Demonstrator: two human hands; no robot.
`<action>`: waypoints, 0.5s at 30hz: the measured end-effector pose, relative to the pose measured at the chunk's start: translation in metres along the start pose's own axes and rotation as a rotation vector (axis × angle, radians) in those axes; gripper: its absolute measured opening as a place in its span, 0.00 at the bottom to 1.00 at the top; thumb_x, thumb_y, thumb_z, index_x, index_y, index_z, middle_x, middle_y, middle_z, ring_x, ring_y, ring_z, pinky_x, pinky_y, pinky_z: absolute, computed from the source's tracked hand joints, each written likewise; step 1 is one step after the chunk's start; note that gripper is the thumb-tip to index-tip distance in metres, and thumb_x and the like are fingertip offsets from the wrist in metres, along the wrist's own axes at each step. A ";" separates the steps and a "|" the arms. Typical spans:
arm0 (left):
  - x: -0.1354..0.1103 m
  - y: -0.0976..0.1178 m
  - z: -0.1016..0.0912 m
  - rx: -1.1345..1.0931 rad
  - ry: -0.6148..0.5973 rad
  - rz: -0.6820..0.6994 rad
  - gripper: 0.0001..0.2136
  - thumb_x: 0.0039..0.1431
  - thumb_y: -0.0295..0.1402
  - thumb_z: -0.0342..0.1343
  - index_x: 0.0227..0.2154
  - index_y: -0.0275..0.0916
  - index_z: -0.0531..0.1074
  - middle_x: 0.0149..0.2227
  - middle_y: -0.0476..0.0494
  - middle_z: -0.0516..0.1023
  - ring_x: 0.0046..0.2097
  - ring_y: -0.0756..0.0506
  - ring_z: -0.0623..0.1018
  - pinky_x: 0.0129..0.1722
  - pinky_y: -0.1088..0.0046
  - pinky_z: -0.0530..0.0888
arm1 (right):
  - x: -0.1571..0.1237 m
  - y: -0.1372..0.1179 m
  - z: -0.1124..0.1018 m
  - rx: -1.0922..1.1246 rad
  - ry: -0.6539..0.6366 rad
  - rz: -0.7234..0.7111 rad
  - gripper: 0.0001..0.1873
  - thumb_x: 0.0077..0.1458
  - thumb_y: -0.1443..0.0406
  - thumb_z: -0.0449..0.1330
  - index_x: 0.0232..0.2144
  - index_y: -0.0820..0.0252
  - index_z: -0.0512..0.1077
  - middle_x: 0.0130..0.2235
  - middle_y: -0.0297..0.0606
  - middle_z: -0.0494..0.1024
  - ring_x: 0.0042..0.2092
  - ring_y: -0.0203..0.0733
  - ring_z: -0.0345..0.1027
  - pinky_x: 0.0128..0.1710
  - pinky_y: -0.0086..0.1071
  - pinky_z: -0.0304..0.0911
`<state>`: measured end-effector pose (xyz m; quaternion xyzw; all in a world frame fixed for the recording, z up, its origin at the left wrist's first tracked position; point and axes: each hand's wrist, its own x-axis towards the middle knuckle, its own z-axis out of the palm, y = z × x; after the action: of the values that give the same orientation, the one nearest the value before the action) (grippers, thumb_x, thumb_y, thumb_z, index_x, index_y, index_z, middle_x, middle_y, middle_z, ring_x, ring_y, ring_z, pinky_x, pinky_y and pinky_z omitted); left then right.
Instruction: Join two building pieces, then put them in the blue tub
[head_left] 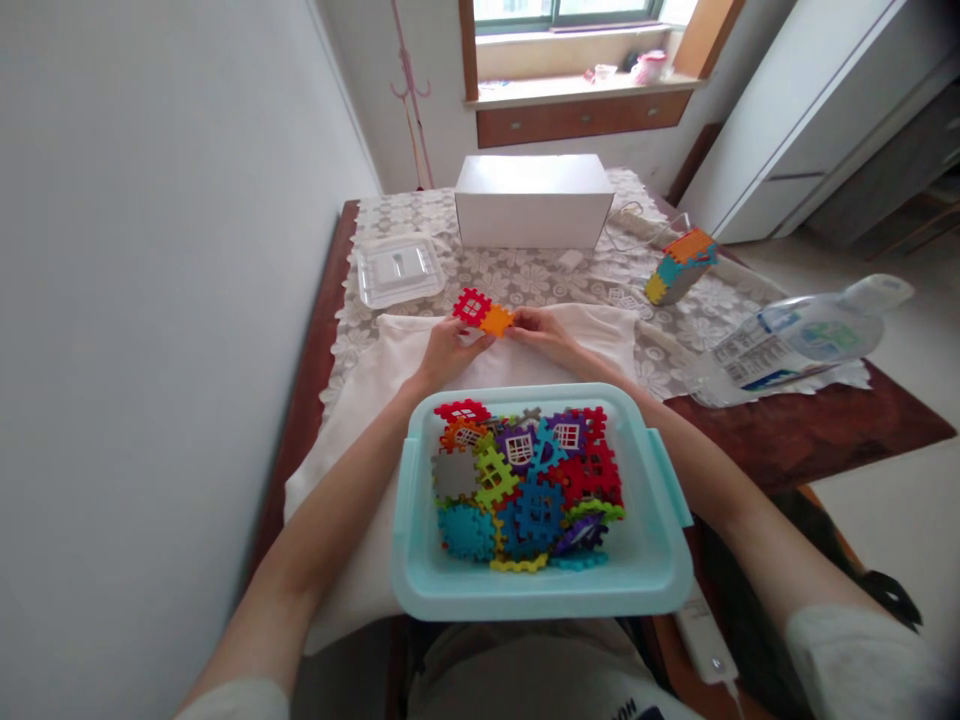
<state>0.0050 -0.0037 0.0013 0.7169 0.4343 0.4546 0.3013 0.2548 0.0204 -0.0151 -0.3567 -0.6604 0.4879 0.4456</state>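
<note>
My left hand (450, 350) is closed on a red interlocking plastic tile (472, 306) with a white window grid. Against its lower right side sits an orange interlocking tile (496, 321), its right corner pinched in the fingers of my right hand (541, 330). The two tiles touch at their notched edges; whether they are fully locked I cannot tell. Both hands are above a white cloth (420, 345) on the table. Closer to me stands a light blue plastic bin (652, 560) with many mixed tiles in it, such as a grey tile (455, 474) and a blue tile (539, 508).
A built tile block (681, 265) stands at the right. Near it a clear plastic bottle (799, 340) is on the table's right side. Behind my hands are a clear plastic lid (400, 270) and a white box (534, 215). A power strip (705, 635) lies below right.
</note>
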 end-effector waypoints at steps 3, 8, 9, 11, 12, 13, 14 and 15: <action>0.001 -0.003 -0.001 -0.069 -0.003 -0.031 0.21 0.60 0.52 0.76 0.46 0.42 0.88 0.52 0.35 0.91 0.53 0.34 0.87 0.55 0.55 0.82 | 0.002 0.001 -0.008 0.197 0.040 0.055 0.24 0.51 0.42 0.79 0.36 0.50 0.79 0.34 0.34 0.79 0.34 0.43 0.68 0.37 0.39 0.67; 0.002 -0.005 -0.002 -0.151 0.003 -0.095 0.23 0.58 0.53 0.76 0.48 0.41 0.87 0.54 0.34 0.90 0.54 0.36 0.87 0.53 0.59 0.82 | 0.006 0.004 -0.011 0.261 0.127 0.095 0.27 0.49 0.40 0.79 0.35 0.51 0.77 0.31 0.34 0.76 0.32 0.41 0.64 0.33 0.37 0.62; 0.002 -0.006 -0.002 -0.153 0.002 -0.099 0.24 0.58 0.54 0.76 0.48 0.41 0.86 0.54 0.34 0.90 0.53 0.36 0.87 0.52 0.59 0.82 | 0.006 0.005 -0.011 0.245 0.142 0.090 0.27 0.49 0.41 0.79 0.35 0.52 0.78 0.31 0.34 0.75 0.31 0.41 0.64 0.32 0.37 0.62; 0.002 -0.007 -0.001 -0.152 0.000 -0.101 0.25 0.58 0.54 0.77 0.48 0.40 0.86 0.53 0.34 0.90 0.52 0.37 0.87 0.52 0.60 0.82 | 0.006 0.008 -0.009 0.238 0.150 0.081 0.26 0.48 0.42 0.80 0.35 0.51 0.80 0.30 0.33 0.76 0.31 0.40 0.63 0.32 0.37 0.61; 0.002 -0.008 -0.001 -0.148 0.001 -0.101 0.25 0.58 0.54 0.77 0.48 0.40 0.86 0.53 0.34 0.90 0.52 0.37 0.87 0.53 0.60 0.82 | 0.006 0.010 -0.009 0.248 0.146 0.078 0.26 0.48 0.42 0.81 0.35 0.51 0.81 0.30 0.33 0.76 0.31 0.40 0.63 0.32 0.37 0.61; 0.003 -0.008 0.000 -0.142 0.002 -0.101 0.25 0.57 0.53 0.77 0.47 0.40 0.86 0.53 0.34 0.90 0.52 0.37 0.87 0.53 0.59 0.82 | 0.007 0.011 -0.010 0.260 0.141 0.076 0.25 0.48 0.42 0.81 0.35 0.51 0.81 0.30 0.33 0.76 0.31 0.40 0.63 0.32 0.38 0.61; 0.003 -0.008 0.000 -0.137 0.006 -0.102 0.24 0.57 0.53 0.78 0.47 0.40 0.85 0.53 0.34 0.90 0.53 0.37 0.87 0.53 0.59 0.82 | 0.007 0.012 -0.010 0.268 0.139 0.073 0.25 0.50 0.42 0.80 0.35 0.51 0.81 0.30 0.34 0.77 0.31 0.40 0.63 0.33 0.38 0.62; 0.003 -0.008 0.000 -0.134 0.010 -0.104 0.24 0.56 0.52 0.78 0.47 0.40 0.85 0.53 0.34 0.90 0.53 0.37 0.87 0.53 0.60 0.82 | 0.007 0.013 -0.011 0.270 0.139 0.070 0.24 0.51 0.42 0.80 0.35 0.51 0.82 0.30 0.34 0.77 0.31 0.40 0.63 0.33 0.38 0.62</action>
<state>0.0026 0.0022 -0.0042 0.6692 0.4413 0.4699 0.3696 0.2632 0.0335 -0.0243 -0.3490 -0.5435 0.5618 0.5170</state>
